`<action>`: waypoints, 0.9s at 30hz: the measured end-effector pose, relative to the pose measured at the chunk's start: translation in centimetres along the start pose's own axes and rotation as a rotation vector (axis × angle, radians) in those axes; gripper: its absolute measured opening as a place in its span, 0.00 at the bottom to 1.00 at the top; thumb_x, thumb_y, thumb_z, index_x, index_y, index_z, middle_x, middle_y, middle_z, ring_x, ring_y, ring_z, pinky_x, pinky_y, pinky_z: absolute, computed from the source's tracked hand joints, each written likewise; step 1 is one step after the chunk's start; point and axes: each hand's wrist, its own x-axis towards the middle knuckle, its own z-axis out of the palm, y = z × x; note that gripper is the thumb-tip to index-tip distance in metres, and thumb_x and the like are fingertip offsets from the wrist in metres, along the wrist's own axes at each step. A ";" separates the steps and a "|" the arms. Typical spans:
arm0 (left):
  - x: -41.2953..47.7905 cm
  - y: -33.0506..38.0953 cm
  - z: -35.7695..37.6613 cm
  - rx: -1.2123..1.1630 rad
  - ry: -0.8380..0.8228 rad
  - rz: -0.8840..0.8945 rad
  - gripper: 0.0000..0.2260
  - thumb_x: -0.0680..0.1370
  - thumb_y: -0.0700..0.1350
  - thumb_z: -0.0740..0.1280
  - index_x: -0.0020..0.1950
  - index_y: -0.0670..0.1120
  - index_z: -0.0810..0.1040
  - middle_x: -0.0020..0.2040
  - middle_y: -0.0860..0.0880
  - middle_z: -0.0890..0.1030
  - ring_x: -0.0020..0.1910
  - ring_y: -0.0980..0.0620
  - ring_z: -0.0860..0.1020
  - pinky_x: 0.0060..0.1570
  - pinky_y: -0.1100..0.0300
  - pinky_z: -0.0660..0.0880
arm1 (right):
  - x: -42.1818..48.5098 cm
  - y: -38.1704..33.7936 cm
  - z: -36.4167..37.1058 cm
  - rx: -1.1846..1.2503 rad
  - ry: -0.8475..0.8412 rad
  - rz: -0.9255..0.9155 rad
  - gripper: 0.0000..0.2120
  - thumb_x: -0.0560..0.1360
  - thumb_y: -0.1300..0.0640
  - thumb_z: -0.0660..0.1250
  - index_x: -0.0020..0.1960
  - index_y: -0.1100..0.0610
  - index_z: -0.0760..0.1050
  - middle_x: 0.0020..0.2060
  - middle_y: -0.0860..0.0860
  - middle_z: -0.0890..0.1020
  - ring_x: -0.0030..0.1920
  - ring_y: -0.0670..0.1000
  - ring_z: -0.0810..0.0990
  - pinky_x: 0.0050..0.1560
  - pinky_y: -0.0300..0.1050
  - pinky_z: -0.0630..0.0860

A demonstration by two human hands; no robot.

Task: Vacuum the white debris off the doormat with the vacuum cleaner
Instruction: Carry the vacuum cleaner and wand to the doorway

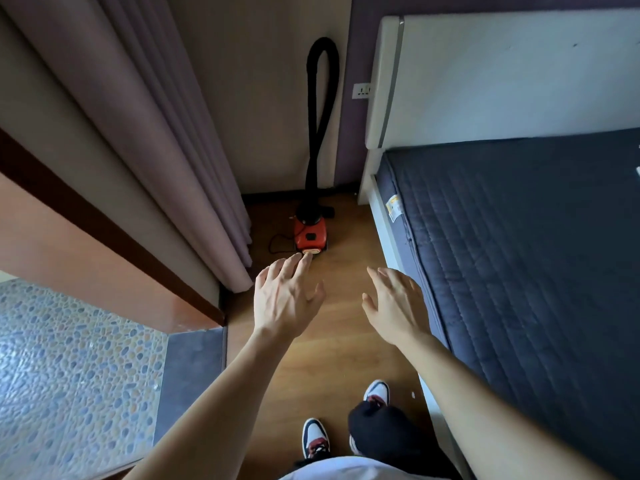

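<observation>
Soft, muted daylight, no harsh glare.
The pebble-patterned tile floor [69,358] near left is brightest, the beige far wall [270,133] shadowed; wide-angle distortion bows the frame edges.

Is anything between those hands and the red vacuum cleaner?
Nothing visible: bare wooden floor runs from the left hand and right hand to the vacuum cleaner, with curtain and bed at the sides.

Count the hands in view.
2. The left hand is stretched toward the red vacuum cleaner on the floor, fingers straight. The right hand is open above the floor beside the mattress. Neither holds anything.
</observation>
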 end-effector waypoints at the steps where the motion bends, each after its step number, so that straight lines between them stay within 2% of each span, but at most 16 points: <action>1: 0.9 0.0 0.3 -0.002 -0.005 0.004 0.27 0.76 0.61 0.58 0.71 0.50 0.72 0.66 0.51 0.77 0.64 0.47 0.74 0.61 0.49 0.72 | 0.9 0.3 0.1 -0.008 0.002 0.003 0.25 0.75 0.57 0.72 0.70 0.60 0.76 0.62 0.60 0.79 0.62 0.62 0.78 0.61 0.59 0.75; 9: 10.3 2.3 3.4 0.025 -0.001 -0.051 0.27 0.77 0.61 0.58 0.72 0.50 0.71 0.67 0.51 0.77 0.65 0.47 0.74 0.62 0.49 0.72 | 10.5 4.5 0.4 -0.022 0.022 -0.027 0.24 0.74 0.54 0.71 0.68 0.58 0.76 0.60 0.59 0.81 0.60 0.61 0.80 0.60 0.61 0.76; 15: 19.5 6.8 6.0 0.038 -0.033 -0.122 0.27 0.76 0.62 0.57 0.73 0.53 0.69 0.68 0.52 0.75 0.66 0.48 0.72 0.64 0.50 0.70 | 19.2 8.6 -2.7 -0.103 0.060 -0.074 0.24 0.72 0.53 0.75 0.67 0.56 0.79 0.58 0.55 0.83 0.57 0.57 0.83 0.61 0.58 0.78; 20: 26.3 9.9 7.5 0.023 -0.025 -0.218 0.26 0.77 0.63 0.58 0.72 0.54 0.69 0.69 0.54 0.75 0.66 0.49 0.72 0.64 0.50 0.70 | 26.5 12.5 -4.0 -0.101 0.095 -0.138 0.24 0.70 0.54 0.77 0.65 0.57 0.80 0.56 0.55 0.84 0.55 0.58 0.84 0.59 0.57 0.79; 27: 32.1 10.7 9.0 0.055 -0.044 -0.250 0.27 0.77 0.64 0.56 0.73 0.54 0.70 0.69 0.55 0.75 0.66 0.50 0.72 0.65 0.51 0.70 | 32.7 15.1 -3.1 -0.105 -0.002 -0.149 0.25 0.72 0.51 0.75 0.68 0.56 0.78 0.60 0.56 0.83 0.59 0.58 0.83 0.62 0.58 0.79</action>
